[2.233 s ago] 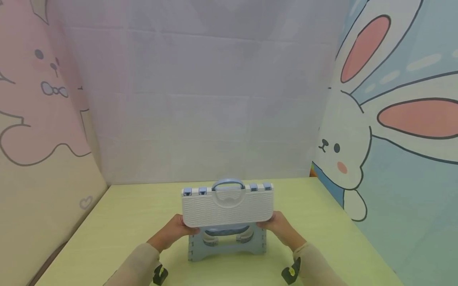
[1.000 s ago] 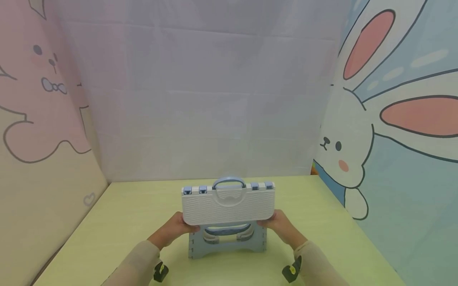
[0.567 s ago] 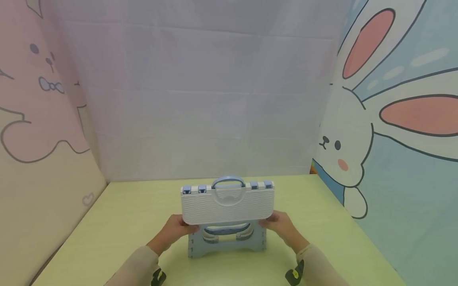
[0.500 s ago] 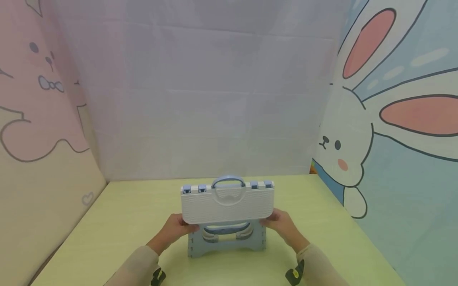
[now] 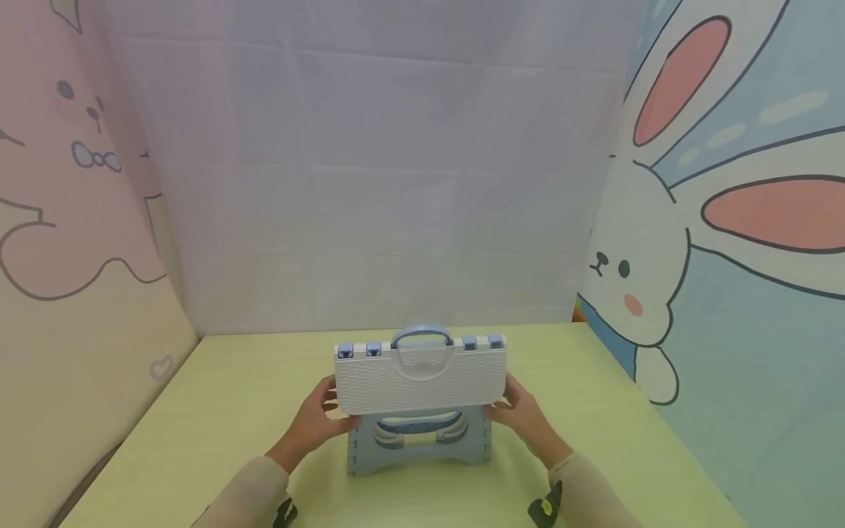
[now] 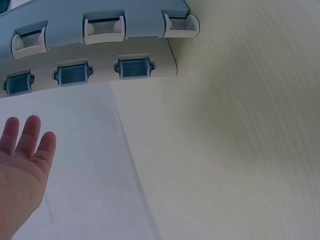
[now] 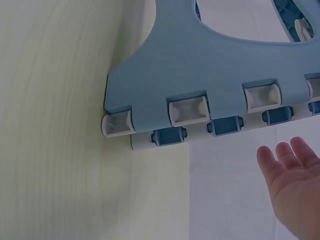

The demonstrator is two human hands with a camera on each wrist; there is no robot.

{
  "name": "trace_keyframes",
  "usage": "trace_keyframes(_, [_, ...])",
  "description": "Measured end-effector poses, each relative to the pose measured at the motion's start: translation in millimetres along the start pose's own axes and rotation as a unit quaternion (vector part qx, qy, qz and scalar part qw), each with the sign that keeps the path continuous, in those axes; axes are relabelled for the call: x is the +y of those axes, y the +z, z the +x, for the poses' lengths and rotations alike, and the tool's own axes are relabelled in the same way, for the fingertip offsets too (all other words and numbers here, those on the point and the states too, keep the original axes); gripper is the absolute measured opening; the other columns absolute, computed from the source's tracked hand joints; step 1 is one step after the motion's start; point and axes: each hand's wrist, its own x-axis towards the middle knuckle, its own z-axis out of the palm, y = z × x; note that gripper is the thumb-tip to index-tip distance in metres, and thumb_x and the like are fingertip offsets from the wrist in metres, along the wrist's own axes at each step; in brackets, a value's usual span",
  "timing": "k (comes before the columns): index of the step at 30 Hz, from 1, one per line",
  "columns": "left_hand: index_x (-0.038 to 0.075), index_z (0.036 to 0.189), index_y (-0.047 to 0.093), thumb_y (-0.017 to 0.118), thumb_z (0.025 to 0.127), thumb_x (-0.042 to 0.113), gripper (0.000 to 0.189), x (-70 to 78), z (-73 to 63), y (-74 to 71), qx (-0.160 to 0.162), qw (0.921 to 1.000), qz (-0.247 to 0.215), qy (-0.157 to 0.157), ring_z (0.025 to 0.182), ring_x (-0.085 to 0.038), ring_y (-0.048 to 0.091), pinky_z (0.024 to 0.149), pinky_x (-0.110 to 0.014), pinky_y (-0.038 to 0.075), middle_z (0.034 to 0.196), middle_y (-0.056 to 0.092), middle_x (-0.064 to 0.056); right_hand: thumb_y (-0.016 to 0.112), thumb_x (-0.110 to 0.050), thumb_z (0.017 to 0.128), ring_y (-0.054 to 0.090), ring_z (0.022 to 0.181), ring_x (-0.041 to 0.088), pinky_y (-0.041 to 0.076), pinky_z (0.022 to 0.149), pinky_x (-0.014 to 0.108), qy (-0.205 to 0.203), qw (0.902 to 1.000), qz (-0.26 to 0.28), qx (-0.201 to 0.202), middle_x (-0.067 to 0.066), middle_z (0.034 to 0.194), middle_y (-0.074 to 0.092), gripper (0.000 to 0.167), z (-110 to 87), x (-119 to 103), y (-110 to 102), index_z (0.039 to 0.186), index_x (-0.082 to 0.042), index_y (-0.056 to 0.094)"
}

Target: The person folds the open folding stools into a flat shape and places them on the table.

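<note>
A white sheet (image 5: 396, 183) hangs behind a pale yellow-green bench (image 5: 247, 392), meeting its far edge. Along the left edge rises a pink and cream wall (image 5: 72, 220) with a bow-tied cartoon animal; along the right edge, a light blue wall (image 5: 759, 337) bears a large white rabbit.

The stool (image 5: 422, 389) stands on the bench about midway between the left and right edges, well clear of the far corners. Its white, woven-patterned top faces the head camera, with a blue handle (image 5: 421, 329) arching above the top's upper edge and blue hinge pieces on either side. A blue leg panel (image 5: 364, 449) shows below, with a cutout in its middle.

The left hand (image 5: 312, 424) is at the stool's end towards the bench's left edge, the right hand (image 5: 518, 413) at the end towards the right edge. On both, the fingers are extended and slightly apart, clamped on nothing. The thumbs point inward beneath the top; whether they touch the stool I cannot tell. Both forearms wear beige sleeves (image 5: 247, 491).
</note>
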Motion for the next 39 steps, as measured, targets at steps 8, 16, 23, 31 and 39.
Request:
trace_keyframes(8, [-0.009,0.132,0.043,0.077,0.079,0.010,0.065,-12.0,3.8,-1.7,-0.106,0.9931,-0.014,0.049,0.107,-0.026,0.057,0.088,-0.050,0.047,0.122,0.057,-0.026,0.069,-0.003,0.084,0.041,0.127,0.044,0.037,0.103,0.052,-0.023,0.9993,-0.016,-0.023,0.028,0.139,0.044,0.065,-0.4,3.9,3.0,0.140,0.008,0.037])
trace_keyframes(16, [-0.009,0.127,0.050,0.076,0.081,0.010,0.056,-13.3,8.2,-2.9,-0.129,0.9903,-0.012,0.051,0.096,-0.012,0.060,0.083,-0.046,0.050,0.117,0.061,-0.025,0.068,-0.009,0.087,0.045,0.124,0.045,0.039,0.100,0.054,-0.024,0.9984,-0.032,-0.041,0.029,0.136,0.046,0.062,-1.2,4.5,2.6,0.138,0.011,0.038])
trace_keyframes(23, [-0.009,0.125,0.052,0.077,0.080,0.009,0.055,-12.8,8.2,-2.9,-0.128,0.9910,-0.013,0.037,0.093,-0.015,0.061,0.079,-0.035,0.052,0.115,0.062,-0.025,0.066,-0.010,0.088,0.049,0.120,0.042,0.043,0.098,0.051,-0.028,0.9978,-0.033,-0.050,0.029,0.133,0.049,0.059,-1.8,4.8,1.3,0.136,0.012,0.039])
trace_keyframes(31, [-0.009,0.125,0.052,0.077,0.079,0.008,0.055,-12.1,6.0,-3.4,-0.127,0.9908,-0.025,0.037,0.091,-0.012,0.061,0.077,-0.031,0.052,0.115,0.062,-0.026,0.066,-0.012,0.090,0.048,0.120,0.045,0.046,0.095,0.049,-0.027,0.9977,-0.026,-0.056,0.030,0.132,0.050,0.057,1.2,8.2,-0.1,0.135,0.011,0.042])
trace_keyframes(39, [-0.011,0.122,0.053,0.076,0.079,0.005,0.051,-9.0,5.6,-3.4,-0.122,0.9911,-0.028,0.046,0.088,-0.008,0.060,0.075,-0.032,0.052,0.112,0.063,-0.025,0.066,-0.012,0.090,0.050,0.119,0.044,0.047,0.094,0.048,-0.018,0.9982,-0.027,-0.051,0.030,0.130,0.052,0.056,1.8,7.7,-0.5,0.134,0.012,0.042])
